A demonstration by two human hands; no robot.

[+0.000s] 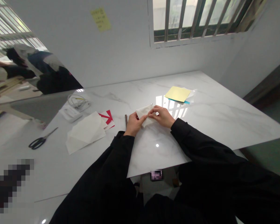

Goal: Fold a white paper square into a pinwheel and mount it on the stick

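Observation:
Both hands hold a small piece of off-white paper just over the marble-patterned table. My left hand pinches its left and near side, thumb on top. At its right side, my right hand grips the sheet between thumb and fingertips. The fingers cover much of the paper, so its exact folds cannot be made out. A thin dark stick-like object lies right beside my left hand. Farther left rest loose off-white sheets and red-and-white paper pieces.
Black-handled scissors lie at the left, near a white charger with a coiled cable. Yellow paper rests on blue and clear sheets at the back right. A wall stands behind the table. Another person is at the far left.

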